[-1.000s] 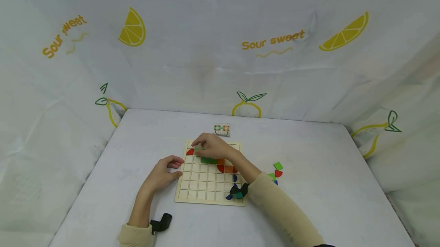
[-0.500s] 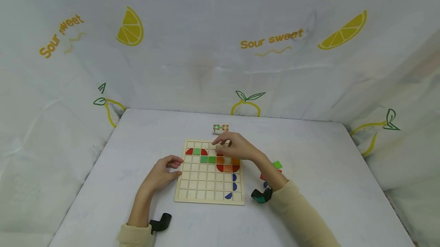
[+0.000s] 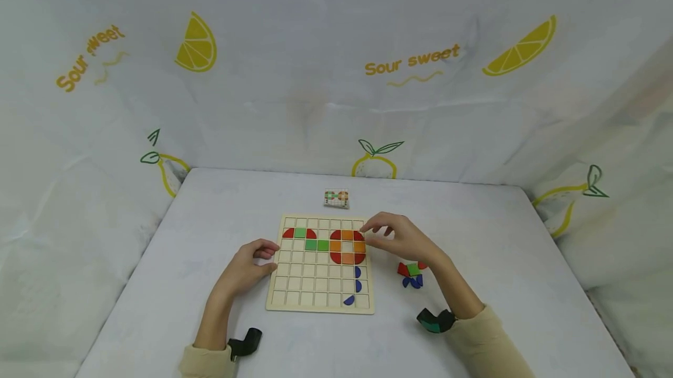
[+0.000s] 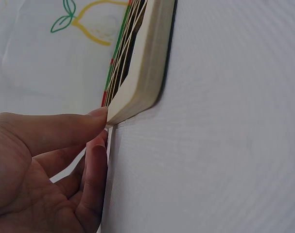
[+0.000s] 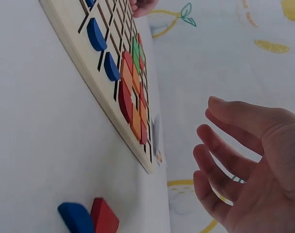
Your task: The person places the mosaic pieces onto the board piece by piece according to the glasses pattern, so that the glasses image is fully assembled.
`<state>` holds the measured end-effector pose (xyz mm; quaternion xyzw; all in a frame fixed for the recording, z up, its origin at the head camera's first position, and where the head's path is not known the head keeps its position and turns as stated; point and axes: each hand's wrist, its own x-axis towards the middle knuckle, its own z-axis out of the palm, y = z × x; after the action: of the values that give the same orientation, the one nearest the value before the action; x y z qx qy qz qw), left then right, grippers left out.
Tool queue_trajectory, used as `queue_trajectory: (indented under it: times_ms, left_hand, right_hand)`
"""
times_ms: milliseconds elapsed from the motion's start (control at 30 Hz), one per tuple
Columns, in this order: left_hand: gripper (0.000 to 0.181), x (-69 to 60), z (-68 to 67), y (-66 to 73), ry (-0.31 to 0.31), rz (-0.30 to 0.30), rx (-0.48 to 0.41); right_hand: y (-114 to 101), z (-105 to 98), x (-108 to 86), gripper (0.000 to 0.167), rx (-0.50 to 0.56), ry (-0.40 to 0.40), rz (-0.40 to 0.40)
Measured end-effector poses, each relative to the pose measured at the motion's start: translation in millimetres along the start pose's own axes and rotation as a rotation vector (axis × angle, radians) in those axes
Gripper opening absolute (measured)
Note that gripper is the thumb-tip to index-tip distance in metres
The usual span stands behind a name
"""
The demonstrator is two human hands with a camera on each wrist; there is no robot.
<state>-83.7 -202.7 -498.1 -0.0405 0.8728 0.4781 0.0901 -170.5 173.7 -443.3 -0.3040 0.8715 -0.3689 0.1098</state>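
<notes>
A wooden grid board lies flat on the white table. My left hand rests at its left edge, thumb and fingertips touching the rim with the fingers relaxed. Red quarter-round pieces and green squares sit in the upper left cells. At the upper right, orange squares and red rounded corners form a ring. Several blue half-round pieces lie along the lower right. Just off the board's upper right edge hovers my right hand, its fingers loosely bent and holding nothing, as the right wrist view confirms.
A small loose pile of red pieces, green pieces and blue pieces lies right of the board. A small pattern card stands behind the board. A white printed curtain closes off the back.
My right hand has moved rightward from the board's upper left to beyond its right edge, uncovering the green and red pieces and the orange-red ring. The left hand stays in place.
</notes>
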Motion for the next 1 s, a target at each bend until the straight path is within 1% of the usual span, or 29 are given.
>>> queue_trajectory:
  times_ms: [100,200,433,567,767,1000]
  left_hand:
    - [0.034,-0.2,0.0,0.0,0.0,-0.001,0.001]
    - [0.034,-0.6,0.2,-0.2,0.0,0.006,0.001]
    - [0.035,-1.3,0.0,1.2,-0.002,0.014,-0.003]
    - [0.035,-1.5,-0.3,1.5,-0.003,0.016,-0.003]
    - [0.035,-1.5,-0.5,1.8,-0.003,0.025,0.0]
    - [0.035,-1.5,-0.3,0.6,-0.004,0.021,-0.002]
  right_hand:
    - [5.8,-4.8,-14.1,0.027,-0.013,0.017,0.023]
    - [12.7,-8.9,-27.7,0.027,-0.017,0.018,0.058]
    - [31.6,-16.0,-54.0,0.025,-0.023,-0.019,0.119]
    - [39.5,-19.6,-66.1,0.025,-0.006,-0.04,0.148]
    - [50.7,-19.6,-77.9,0.025,-0.021,-0.056,0.141]
    - [61.0,-17.5,-81.9,0.028,-0.026,-0.044,0.143]
